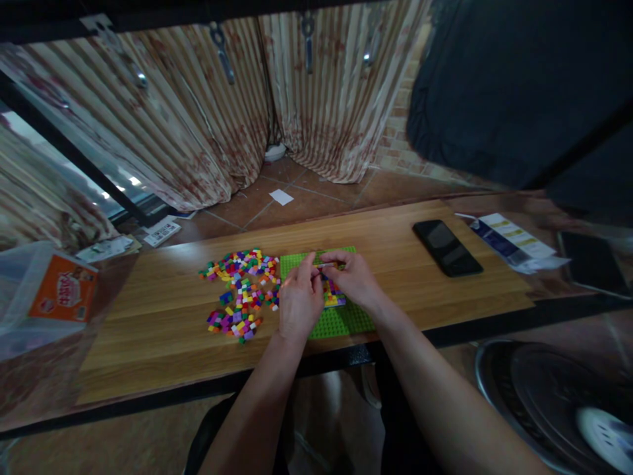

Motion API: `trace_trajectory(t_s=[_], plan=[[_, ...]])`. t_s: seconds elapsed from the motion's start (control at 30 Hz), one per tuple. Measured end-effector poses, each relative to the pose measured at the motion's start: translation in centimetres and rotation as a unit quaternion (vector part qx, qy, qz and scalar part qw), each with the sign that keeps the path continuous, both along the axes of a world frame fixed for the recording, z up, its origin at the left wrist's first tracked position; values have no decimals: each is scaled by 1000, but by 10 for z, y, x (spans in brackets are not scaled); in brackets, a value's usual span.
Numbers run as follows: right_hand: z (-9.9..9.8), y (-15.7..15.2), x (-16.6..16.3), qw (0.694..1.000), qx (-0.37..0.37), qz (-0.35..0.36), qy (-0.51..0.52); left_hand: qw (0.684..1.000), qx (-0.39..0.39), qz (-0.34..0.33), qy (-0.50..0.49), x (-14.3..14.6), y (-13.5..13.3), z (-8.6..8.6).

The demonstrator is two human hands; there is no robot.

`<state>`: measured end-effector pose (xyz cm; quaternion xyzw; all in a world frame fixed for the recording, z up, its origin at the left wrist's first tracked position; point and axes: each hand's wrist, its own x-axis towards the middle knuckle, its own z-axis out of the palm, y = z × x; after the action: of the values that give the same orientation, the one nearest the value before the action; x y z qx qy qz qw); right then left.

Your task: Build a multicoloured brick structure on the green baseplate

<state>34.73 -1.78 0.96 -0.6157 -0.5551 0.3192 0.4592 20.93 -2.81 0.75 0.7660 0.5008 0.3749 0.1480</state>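
Observation:
A green studded baseplate [341, 323] lies on the wooden table, with small colourful toy bricks [332, 294] built up on its middle. My left hand [301, 300] is over the plate's left part, its fingers closed and their tips by the built bricks. From the right, my right hand [353, 277] reaches over the plate with thumb and fingers pinched together. Both hands' fingertips nearly meet; whatever small piece is between them is hidden. Left of the plate, a spread of loose small bricks [242, 293] in many colours lies close to my left hand.
A black phone [448, 248] rests on the right of the wooden table [168, 316]. Beyond that end are a printed leaflet [514, 241] and a dark flat device [596, 264]. A clear plastic bin [20, 297] with an orange label stands left. A round dark stool [558, 396] is lower right.

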Motion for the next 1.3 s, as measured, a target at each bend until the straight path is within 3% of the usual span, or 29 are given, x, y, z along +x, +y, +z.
trace_trajectory(t_s=[0.33, 0.6, 1.0, 1.07, 1.2, 1.3], plan=[[6, 0, -3, 999, -33, -3, 22, 1000, -14, 8, -2, 2, -3, 2], [0, -1, -2, 1000, -17, 13, 17, 1000, -23, 17, 4, 4, -3, 0], [-5, 0, 1, 1000, -14, 25, -3, 998, -29, -39, -33, -8, -9, 3], [-7, -1, 2, 999, -23, 31, -17, 999, -11, -6, -43, -20, 0, 6], [-10, -4, 3, 998, -18, 41, -54, 988, 30, 147, 22, -61, 30, 7], [-10, -6, 4, 997, 2, 44, -70, 980, 15, 187, 72, -89, 48, 0]])
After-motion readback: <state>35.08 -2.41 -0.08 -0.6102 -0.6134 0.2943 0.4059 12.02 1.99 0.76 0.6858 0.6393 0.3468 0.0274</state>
